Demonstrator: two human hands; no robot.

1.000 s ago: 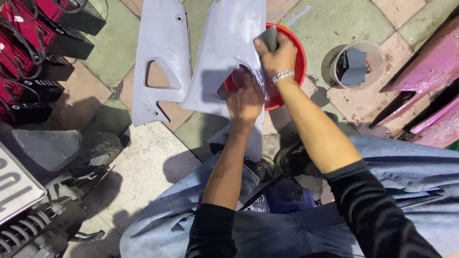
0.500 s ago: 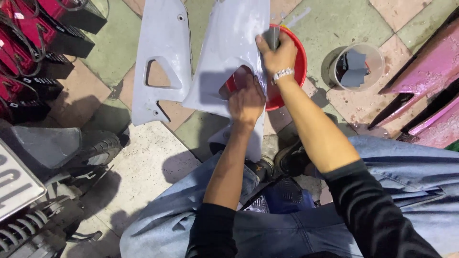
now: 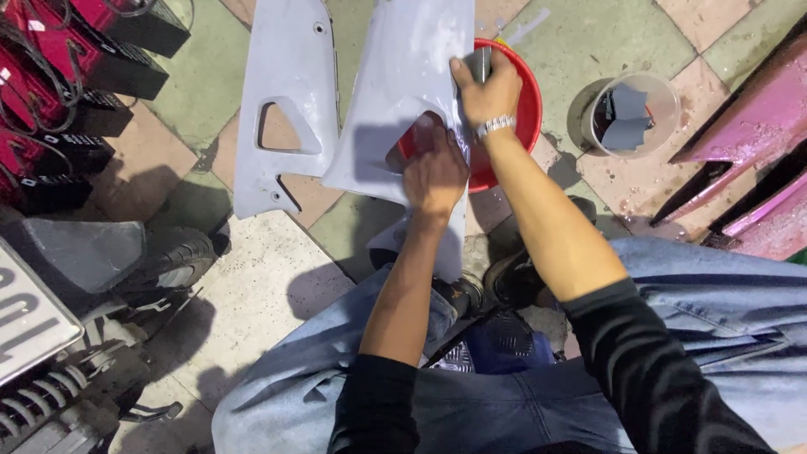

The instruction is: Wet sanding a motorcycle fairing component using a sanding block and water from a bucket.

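A pale grey plastic fairing panel (image 3: 403, 92) stands tilted over a red basin (image 3: 528, 113). My left hand (image 3: 434, 178) grips the panel's lower edge beside its cut-out. My right hand (image 3: 487, 84), with a metal watch at the wrist, presses a small dark grey sanding piece (image 3: 481, 60) against the panel's right edge, above the basin. The panel's surface looks wet and glossy.
A second grey panel (image 3: 284, 109) with a triangular hole lies on the tiled floor to the left. A clear tub (image 3: 630, 113) with grey sheets stands to the right, beside pink painted panels (image 3: 748, 118). A motorcycle's rear (image 3: 76, 336) and red parts (image 3: 50, 92) fill the left side.
My right hand has slid the sanding piece up along the panel's right edge. My left hand keeps its grip in about the same place.
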